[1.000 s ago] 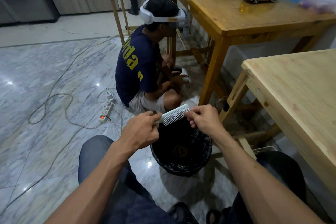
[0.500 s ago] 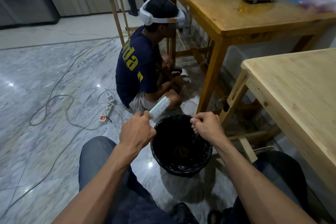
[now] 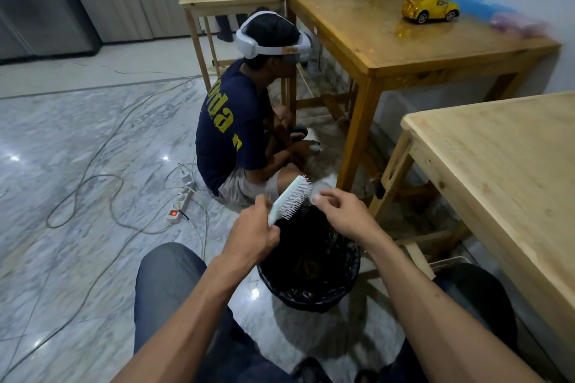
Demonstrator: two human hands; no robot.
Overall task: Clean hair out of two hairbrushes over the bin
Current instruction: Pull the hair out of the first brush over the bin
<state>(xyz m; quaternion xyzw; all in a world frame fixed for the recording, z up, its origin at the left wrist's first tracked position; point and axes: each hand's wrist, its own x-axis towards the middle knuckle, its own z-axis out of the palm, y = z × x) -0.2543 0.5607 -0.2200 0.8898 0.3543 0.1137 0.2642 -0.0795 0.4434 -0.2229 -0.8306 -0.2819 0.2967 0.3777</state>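
A pale mint hairbrush (image 3: 291,197) with white bristles is tilted up to the right over the far rim of the bin, bristles facing right. My left hand (image 3: 253,232) grips its handle. My right hand (image 3: 340,211) hovers just right of the bristles, fingers loosely spread, thumb and forefinger near the brush tip; I cannot make out any hair in them. The black bin (image 3: 351,270), lined with a black bag, stands on the floor between my knees. No second brush is in view.
A person in a navy shirt (image 3: 231,130) wearing a white headset sits on the floor just beyond the bin. Wooden tables (image 3: 497,171) stand to the right and behind. A power strip (image 3: 180,204) and cables lie on the marble floor at left.
My left hand swung the brush from lying level across the bin to pointing up and away. My right hand left the bristles, dipped to the bin rim, then rose back beside the brush tip.
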